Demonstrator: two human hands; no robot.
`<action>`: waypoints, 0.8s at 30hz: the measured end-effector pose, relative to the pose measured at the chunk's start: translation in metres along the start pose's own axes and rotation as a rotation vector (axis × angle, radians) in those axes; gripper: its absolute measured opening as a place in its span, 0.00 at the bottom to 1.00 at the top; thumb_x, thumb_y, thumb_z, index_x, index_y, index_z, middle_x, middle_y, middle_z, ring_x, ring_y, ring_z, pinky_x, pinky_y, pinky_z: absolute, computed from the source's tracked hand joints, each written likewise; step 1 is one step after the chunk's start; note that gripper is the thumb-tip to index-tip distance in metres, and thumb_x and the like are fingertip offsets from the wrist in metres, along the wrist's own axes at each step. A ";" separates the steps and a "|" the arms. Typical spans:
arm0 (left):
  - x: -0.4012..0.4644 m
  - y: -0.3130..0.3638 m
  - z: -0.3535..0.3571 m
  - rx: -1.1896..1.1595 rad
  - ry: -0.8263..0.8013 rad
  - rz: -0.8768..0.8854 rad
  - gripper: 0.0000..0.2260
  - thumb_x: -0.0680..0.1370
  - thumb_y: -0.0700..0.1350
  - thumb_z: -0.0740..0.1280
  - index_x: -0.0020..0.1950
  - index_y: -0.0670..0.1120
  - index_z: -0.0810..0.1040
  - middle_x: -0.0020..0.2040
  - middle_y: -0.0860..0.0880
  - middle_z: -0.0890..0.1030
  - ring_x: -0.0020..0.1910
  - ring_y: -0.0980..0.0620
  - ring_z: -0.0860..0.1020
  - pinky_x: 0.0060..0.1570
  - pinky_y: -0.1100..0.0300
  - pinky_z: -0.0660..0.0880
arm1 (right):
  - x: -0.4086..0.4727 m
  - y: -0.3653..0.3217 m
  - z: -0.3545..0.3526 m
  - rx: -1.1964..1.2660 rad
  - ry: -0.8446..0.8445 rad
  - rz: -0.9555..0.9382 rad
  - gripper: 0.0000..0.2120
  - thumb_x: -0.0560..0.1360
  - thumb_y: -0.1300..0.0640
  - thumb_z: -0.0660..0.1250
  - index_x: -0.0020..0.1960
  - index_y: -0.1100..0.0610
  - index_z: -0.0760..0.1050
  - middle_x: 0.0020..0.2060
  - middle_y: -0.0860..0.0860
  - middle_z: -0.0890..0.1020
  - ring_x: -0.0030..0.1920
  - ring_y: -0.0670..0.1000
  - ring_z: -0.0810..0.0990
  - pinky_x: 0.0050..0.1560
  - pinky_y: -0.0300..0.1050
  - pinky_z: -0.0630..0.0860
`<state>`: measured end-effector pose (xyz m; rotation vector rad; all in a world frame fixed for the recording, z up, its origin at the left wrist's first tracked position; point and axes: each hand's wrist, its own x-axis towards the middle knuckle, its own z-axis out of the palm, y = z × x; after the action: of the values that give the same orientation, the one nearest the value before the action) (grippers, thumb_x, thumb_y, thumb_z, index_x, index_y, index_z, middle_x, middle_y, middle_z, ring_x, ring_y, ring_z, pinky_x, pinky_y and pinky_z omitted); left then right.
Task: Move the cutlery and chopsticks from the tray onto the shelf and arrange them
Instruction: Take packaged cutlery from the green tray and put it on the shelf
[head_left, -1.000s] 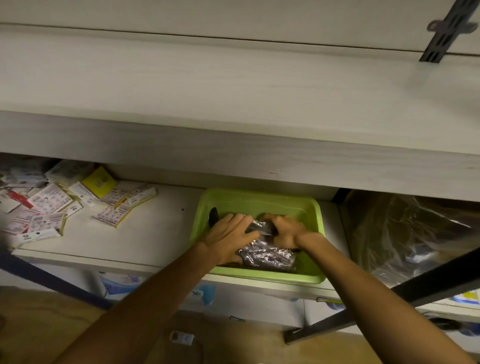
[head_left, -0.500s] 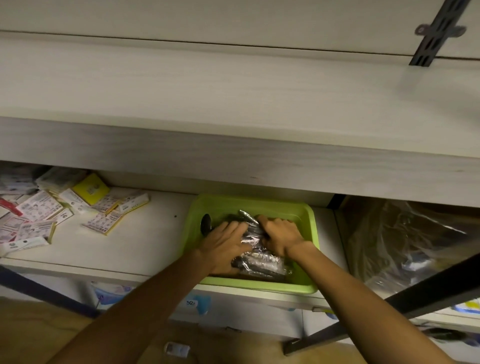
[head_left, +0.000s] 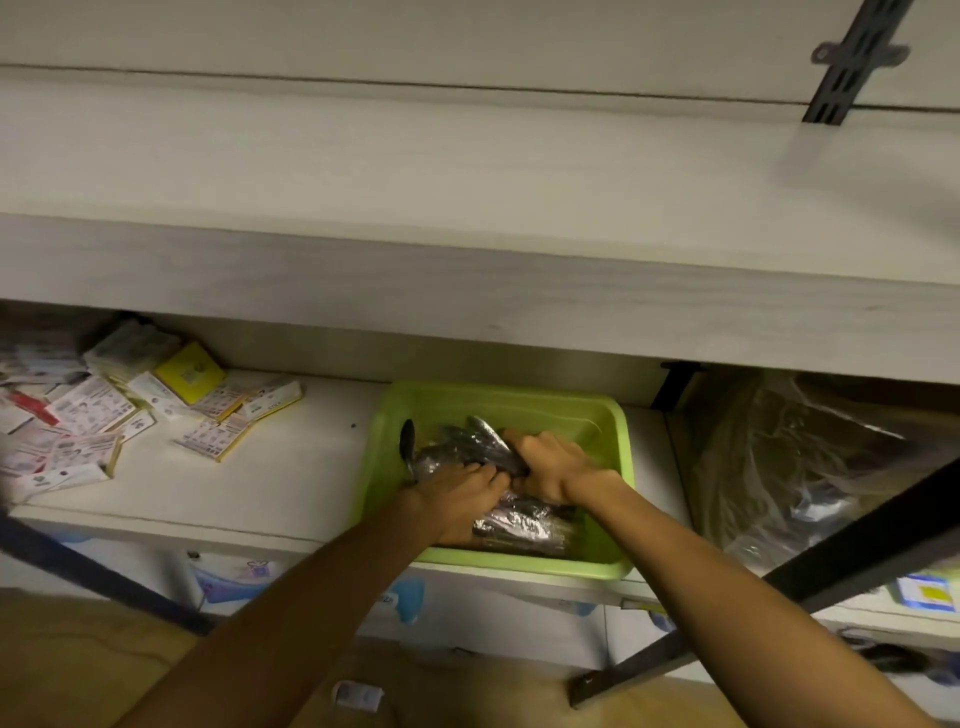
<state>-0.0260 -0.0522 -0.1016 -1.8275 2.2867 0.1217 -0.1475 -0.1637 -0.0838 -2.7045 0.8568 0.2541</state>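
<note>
Hands (head_left: 511, 480) on seemingly wrapped cutlery (head_left: 483, 447), tray (head_left: 621, 452).

From my feed I see two bare forearms, no sleeves reaching into view on either side. No watch, band or bracelet sits at either wrist. My left hand (head_left: 457, 499) and right hand (head_left: 550, 462) are ungloved, and I can make out no rings on the visible fingers.
</note>
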 end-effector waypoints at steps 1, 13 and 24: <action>0.000 0.000 -0.002 0.050 -0.007 0.003 0.25 0.77 0.59 0.62 0.66 0.43 0.68 0.63 0.42 0.74 0.60 0.43 0.73 0.62 0.50 0.67 | -0.002 -0.002 -0.001 0.012 -0.007 -0.001 0.20 0.74 0.53 0.66 0.65 0.52 0.69 0.56 0.57 0.79 0.55 0.59 0.78 0.48 0.48 0.73; -0.014 -0.011 -0.007 -0.161 -0.120 -0.061 0.25 0.78 0.59 0.61 0.70 0.47 0.66 0.68 0.45 0.70 0.66 0.45 0.70 0.62 0.49 0.67 | -0.021 -0.004 -0.027 -0.040 0.055 -0.031 0.21 0.76 0.59 0.63 0.67 0.53 0.63 0.52 0.56 0.80 0.49 0.57 0.79 0.45 0.50 0.74; -0.014 -0.030 -0.043 -0.012 0.052 0.082 0.19 0.78 0.49 0.63 0.67 0.48 0.65 0.60 0.44 0.77 0.56 0.43 0.77 0.51 0.52 0.72 | -0.035 0.000 -0.057 0.143 -0.007 0.148 0.26 0.71 0.57 0.69 0.68 0.52 0.66 0.58 0.58 0.78 0.57 0.58 0.77 0.57 0.50 0.75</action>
<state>0.0011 -0.0535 -0.0550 -1.7634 2.4020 0.1021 -0.1712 -0.1636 -0.0208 -2.5112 1.0340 0.2255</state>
